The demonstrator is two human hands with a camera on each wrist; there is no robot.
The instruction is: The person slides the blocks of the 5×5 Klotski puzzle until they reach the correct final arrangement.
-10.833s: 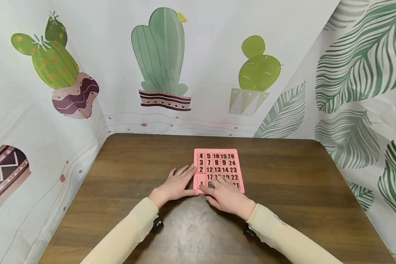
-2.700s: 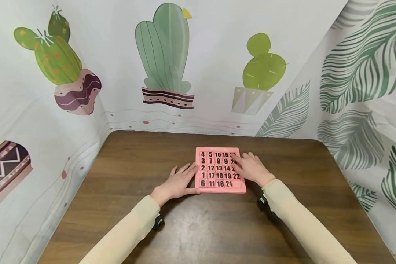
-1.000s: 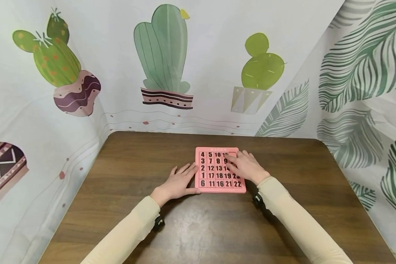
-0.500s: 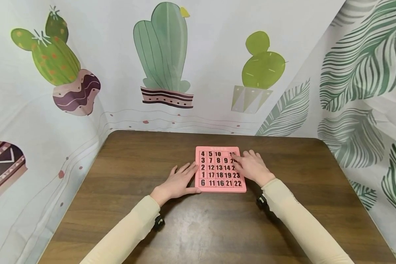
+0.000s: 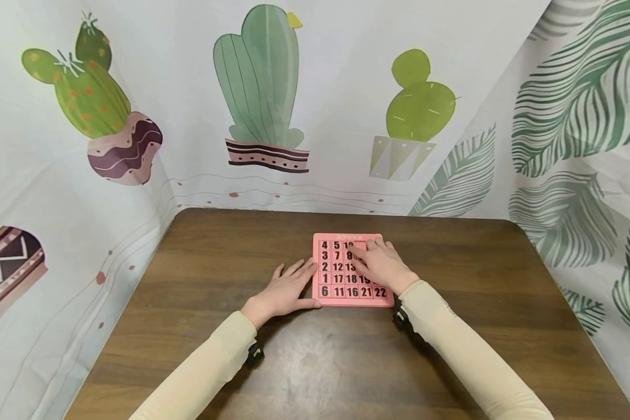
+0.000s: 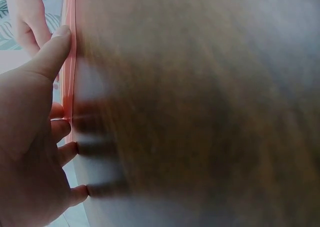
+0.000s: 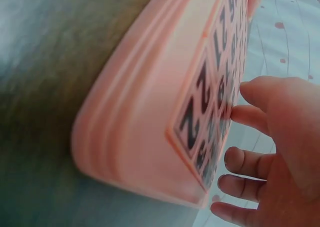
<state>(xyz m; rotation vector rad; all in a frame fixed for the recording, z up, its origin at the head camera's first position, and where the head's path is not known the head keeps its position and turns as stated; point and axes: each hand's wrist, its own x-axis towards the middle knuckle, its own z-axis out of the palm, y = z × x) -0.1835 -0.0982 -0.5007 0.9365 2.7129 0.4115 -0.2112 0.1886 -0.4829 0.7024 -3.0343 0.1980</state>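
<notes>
A pink number slide puzzle [image 5: 353, 303] lies flat on the table, with black-numbered tiles in rows. My left hand [image 5: 282, 293] rests at its left side, fingertips at the left edge and thumb at the near left corner. In the left wrist view the left thumb [image 6: 52, 52] touches the pink side. My right hand [image 5: 384, 266] reaches over the upper right part, its index fingertip on the 10 tile [image 5: 347, 245]. That hand hides several tiles on the right. The 22 tile [image 7: 195, 107] sits in the near right corner.
The brown wooden table [image 5: 304, 361] extends around the puzzle on all sides. Behind it hangs a white cloth [image 5: 336, 116] printed with cacti and leaves. A black wrist device [image 5: 254, 354] sits under the left sleeve, another [image 5: 401, 318] under the right.
From the board's lower left, my right hand has moved to its upper right. The 22 tile has slid into the near right corner, the 15 tile rightward. My left hand has stayed put.
</notes>
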